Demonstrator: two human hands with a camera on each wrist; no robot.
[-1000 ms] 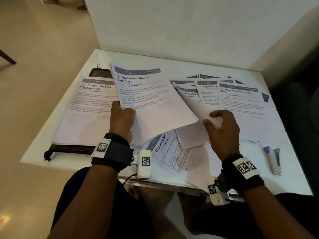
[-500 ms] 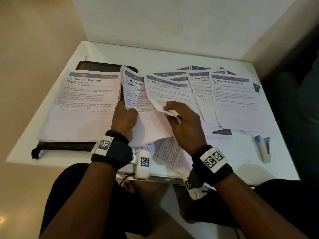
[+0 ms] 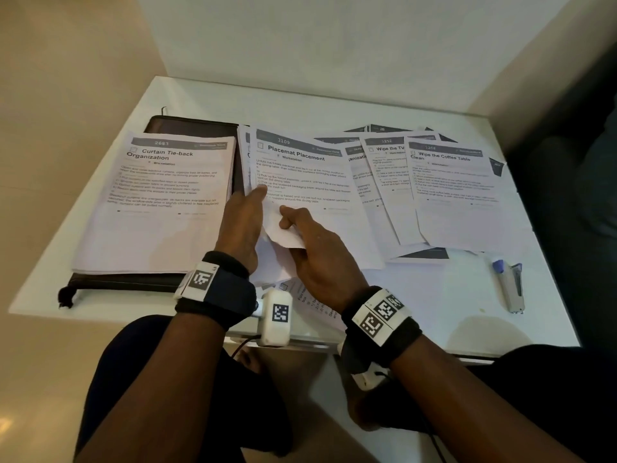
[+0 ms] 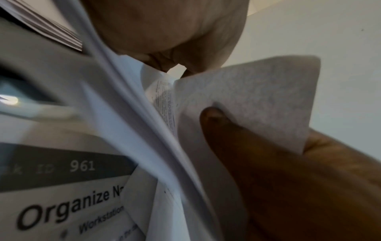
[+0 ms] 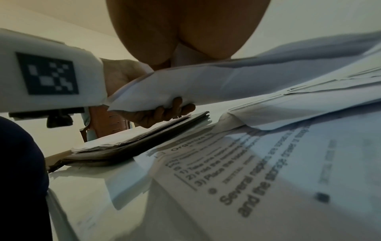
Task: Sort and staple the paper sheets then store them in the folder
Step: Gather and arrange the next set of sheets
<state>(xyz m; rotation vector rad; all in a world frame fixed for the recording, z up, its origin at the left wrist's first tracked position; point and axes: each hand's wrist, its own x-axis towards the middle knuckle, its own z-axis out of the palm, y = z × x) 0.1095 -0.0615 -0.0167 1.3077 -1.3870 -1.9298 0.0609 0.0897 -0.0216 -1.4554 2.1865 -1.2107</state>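
My left hand (image 3: 245, 215) grips a bundle of paper sheets at its lower left edge, thumb on top. The top sheet reads "Placemat Placement" (image 3: 300, 168). My right hand (image 3: 300, 235) pinches the lower corner of that top sheet, which curls up (image 4: 257, 97). A dark folder (image 3: 187, 127) lies at the left under a stack headed "Curtain Tie-back Organization" (image 3: 160, 195). More sheets fan out to the right, with "Wipe the Coffee Table Clean" (image 3: 457, 195) on top. An "Organize" sheet (image 4: 62, 203) lies under my hands. The stapler (image 3: 510, 285) rests at the right.
The white table (image 3: 417, 295) stands against a wall at the back. Its front edge is close to my lap. Bare tabletop shows between my right wrist and the stapler.
My right hand has brought the "Placemat Placement" sheet leftward onto the bundle in my left hand, covering the "Bathroom Counter Cleaning" sheet. The bundle has come down lower over the table.
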